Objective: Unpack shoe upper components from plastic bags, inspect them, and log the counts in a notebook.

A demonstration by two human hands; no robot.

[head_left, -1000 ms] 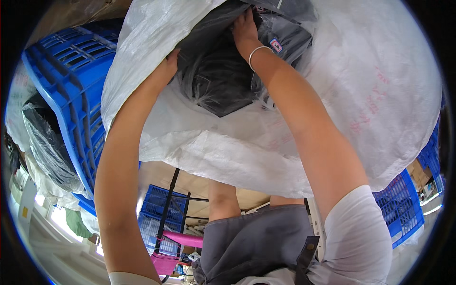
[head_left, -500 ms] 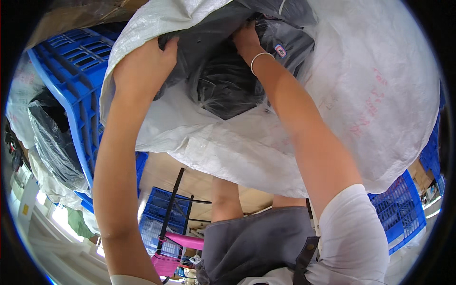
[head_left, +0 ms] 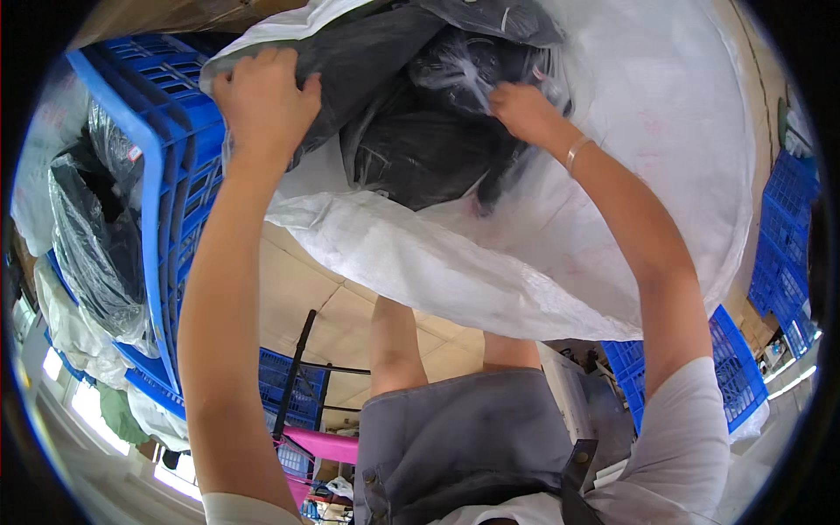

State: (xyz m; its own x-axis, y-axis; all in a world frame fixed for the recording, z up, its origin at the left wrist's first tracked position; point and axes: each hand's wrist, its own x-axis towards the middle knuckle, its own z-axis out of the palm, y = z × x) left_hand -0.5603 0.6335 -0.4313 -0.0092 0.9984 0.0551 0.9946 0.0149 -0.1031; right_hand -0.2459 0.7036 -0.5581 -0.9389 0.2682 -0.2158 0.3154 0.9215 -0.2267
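A large white woven sack (head_left: pixel 656 157) gapes in front of me, holding several dark items in clear plastic bags (head_left: pixel 429 153). My left hand (head_left: pixel 269 105) is closed at the left of the mouth, fingers bent over the sack's edge and thumb toward the inside. A long dark packet (head_left: pixel 367 61) lies beside that thumb. At the right of the opening, my right hand (head_left: pixel 529 115) pinches the gathered clear plastic of a bagged dark item (head_left: pixel 459 66). Its fingertips are partly covered by the film. A white bracelet (head_left: pixel 576 153) circles my right wrist.
A blue plastic crate (head_left: pixel 144 131) stands close at the left, with bagged dark goods (head_left: pixel 96 245) beyond it. More blue crates (head_left: pixel 783 236) are at the right. Below the sack are a black metal frame (head_left: pixel 293 372), pink material (head_left: pixel 324 444) and tan flooring (head_left: pixel 297 271).
My right hand has come out from deep in the sack toward the right, pulling on clear plastic. My left hand has risen slightly onto the sack's edge. The sack's right side has shifted left.
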